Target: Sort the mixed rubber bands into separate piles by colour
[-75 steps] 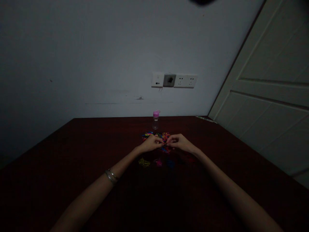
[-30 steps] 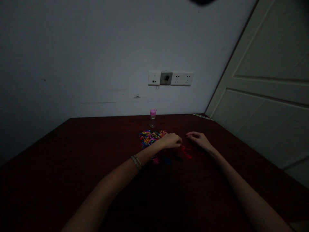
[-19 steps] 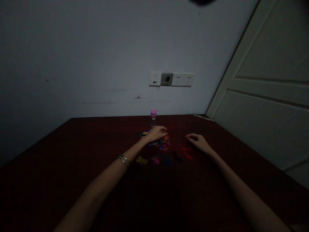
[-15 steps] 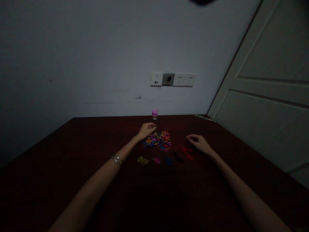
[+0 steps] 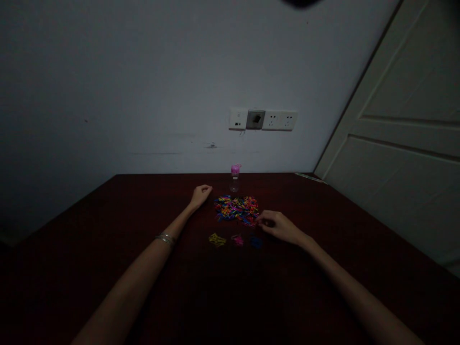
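A multicoloured heap of small thin bands (image 5: 235,208) lies on the dark-red surface (image 5: 143,206) between the loosely curled left hand (image 5: 201,195) and half-curled right hand (image 5: 280,225); I can't tell if either grips anything

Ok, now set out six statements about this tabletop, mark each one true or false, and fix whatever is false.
1. The left hand is to the left of the clear bottle, apart from it. True.
2. The bottle is lying on its side. False: it stands upright.
3. The pink bunch lies between the yellow bunch and the blue bunch. True.
4. The bottle is topped in green. False: its lid is pink.
5. The right hand is at the right side of the large pile. True.
6. The large pile is all one colour. False: it mixes several, blue and yellow among them.
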### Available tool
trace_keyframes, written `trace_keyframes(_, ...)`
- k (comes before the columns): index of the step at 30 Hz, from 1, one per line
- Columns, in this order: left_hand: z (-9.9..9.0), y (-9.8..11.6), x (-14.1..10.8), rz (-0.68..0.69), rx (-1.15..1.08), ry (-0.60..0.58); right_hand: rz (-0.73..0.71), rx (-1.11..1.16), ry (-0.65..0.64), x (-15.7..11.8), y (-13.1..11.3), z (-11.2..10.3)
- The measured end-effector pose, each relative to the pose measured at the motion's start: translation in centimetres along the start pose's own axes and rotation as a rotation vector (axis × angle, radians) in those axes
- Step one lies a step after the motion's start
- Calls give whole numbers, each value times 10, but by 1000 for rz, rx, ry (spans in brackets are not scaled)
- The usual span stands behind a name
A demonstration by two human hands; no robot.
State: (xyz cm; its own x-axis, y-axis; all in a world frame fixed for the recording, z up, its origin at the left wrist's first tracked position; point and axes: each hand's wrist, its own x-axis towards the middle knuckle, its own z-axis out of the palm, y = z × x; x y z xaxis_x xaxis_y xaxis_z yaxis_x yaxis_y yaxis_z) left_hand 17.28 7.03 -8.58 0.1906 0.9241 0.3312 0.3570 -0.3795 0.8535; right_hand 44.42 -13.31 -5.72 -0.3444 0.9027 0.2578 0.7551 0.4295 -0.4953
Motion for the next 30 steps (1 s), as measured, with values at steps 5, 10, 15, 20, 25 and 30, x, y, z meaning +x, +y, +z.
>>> trace_keyframes(5, -3, 8, -4, -26, -20, -7, -35, -64, -119, 6, -15, 1)
trace_keyframes(10, -5, 10, -5, -13, 16, -19, -91, -204, -188, 16, -22, -2)
trace_keyframes(15, -6, 6, -5, 22, 62, -27, -104, -240, -225, 25, -24, 0)
trace_keyframes(20, -7, 6, -5, 4, 34, -13, -92, -229, -182, 23, -22, 4)
trace_keyframes(25, -6, 3, -4, -18, 10, -18, -55, -164, -102, 20, -20, 6)
trace_keyframes(30, -5, 1, -3, -15, -29, -22, -10, -18, -78, 19, -18, 5)
